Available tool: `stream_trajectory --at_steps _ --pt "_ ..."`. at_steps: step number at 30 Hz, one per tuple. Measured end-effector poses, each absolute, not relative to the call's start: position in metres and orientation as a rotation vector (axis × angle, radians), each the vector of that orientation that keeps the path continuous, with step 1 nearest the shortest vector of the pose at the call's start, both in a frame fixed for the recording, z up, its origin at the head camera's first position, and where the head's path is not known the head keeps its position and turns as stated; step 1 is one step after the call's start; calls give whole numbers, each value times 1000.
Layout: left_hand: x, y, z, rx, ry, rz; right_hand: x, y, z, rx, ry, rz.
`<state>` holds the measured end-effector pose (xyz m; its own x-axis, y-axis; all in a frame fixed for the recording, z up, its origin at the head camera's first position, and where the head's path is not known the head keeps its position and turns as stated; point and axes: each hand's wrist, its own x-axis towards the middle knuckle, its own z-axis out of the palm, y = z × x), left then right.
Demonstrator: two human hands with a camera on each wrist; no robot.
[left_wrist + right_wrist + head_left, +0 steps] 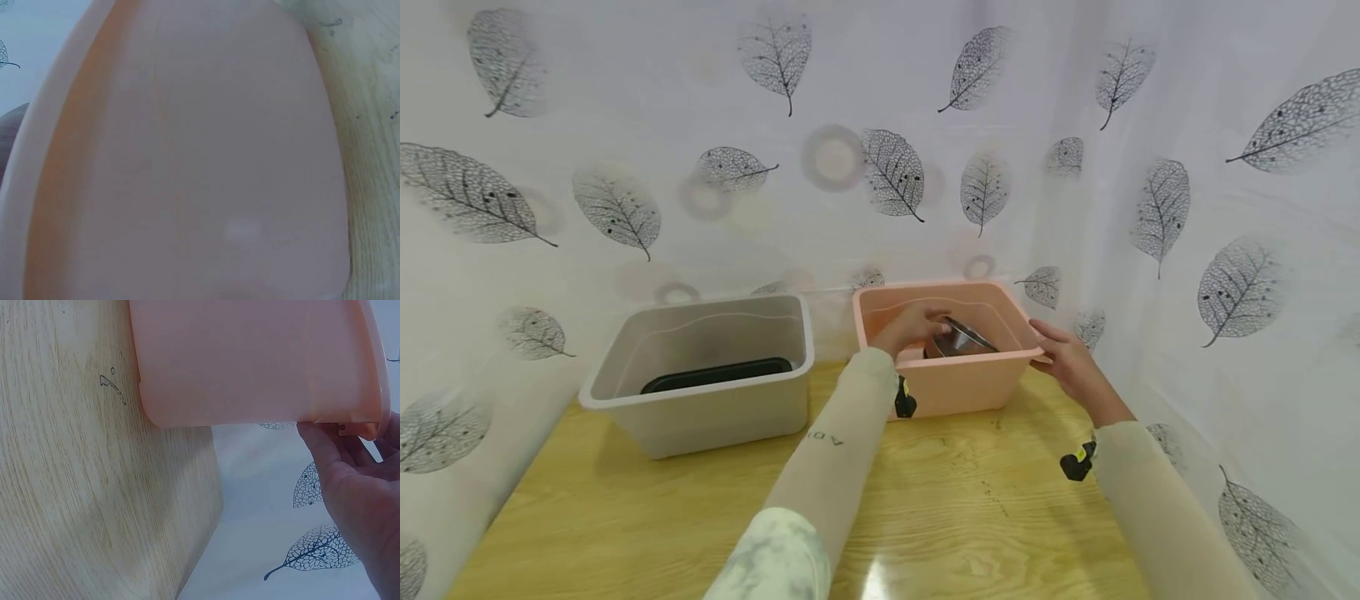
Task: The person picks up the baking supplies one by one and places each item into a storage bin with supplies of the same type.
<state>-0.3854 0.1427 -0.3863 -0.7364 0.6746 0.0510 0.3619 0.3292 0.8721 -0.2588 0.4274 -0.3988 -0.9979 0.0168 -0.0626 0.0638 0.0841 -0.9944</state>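
Observation:
Inside the pink plastic bin (962, 383), a dark, shiny round pan (964, 340) stands tilted, its lower part hidden by the near wall. My left hand (916, 327) reaches over the near rim and pinches the pan's edge between thumb and fingers. At the bin's right end, my right hand (1070, 360) grips the rim, and in the right wrist view the thumb (319, 440) lies against the outer wall below the lip. The left wrist view is mostly filled by the bin's outer wall (206, 144).
To the left stands a grey-beige bin (722, 417) with a flat black thing (718, 375) inside. Both bins are on a wooden table (940, 500). A white curtain (820, 242) with a leaf print hangs behind and along the right side.

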Motion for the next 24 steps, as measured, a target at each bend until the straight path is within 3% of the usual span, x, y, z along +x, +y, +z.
stream_trajectory --at_steps 24 --pt "-359 112 -364 1079 1982 1541 -261 427 -399 162 2424 -1971"
